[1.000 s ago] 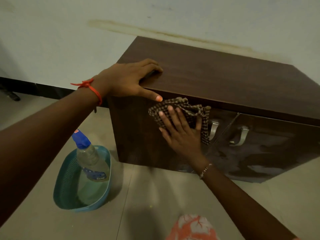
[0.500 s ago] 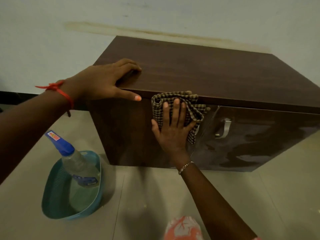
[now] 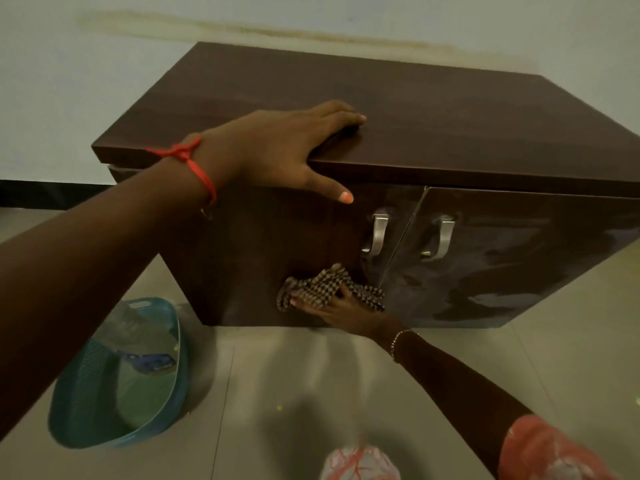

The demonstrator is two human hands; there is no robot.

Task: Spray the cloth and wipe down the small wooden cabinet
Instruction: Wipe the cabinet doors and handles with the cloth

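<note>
A plain room in a home: a low dark-brown wooden cabinet [image 3: 415,116] with curved silver door handles [image 3: 376,233] stands on a pale tiled floor [image 3: 571,362] against a stained white plaster wall [image 3: 69,81] with black skirting [image 3: 52,195]. A teal plastic basket [image 3: 79,436] sits beside it.

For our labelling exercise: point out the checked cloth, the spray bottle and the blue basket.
checked cloth [image 3: 325,284], head view, middle of bunched fabric
spray bottle [image 3: 136,329], head view, clear body
blue basket [image 3: 79,393], head view, left mesh wall

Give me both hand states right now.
Left hand: open, flat on the cabinet top, holding nothing.
Right hand: open, fingers pressing the checked cloth against the cabinet's front.
</note>
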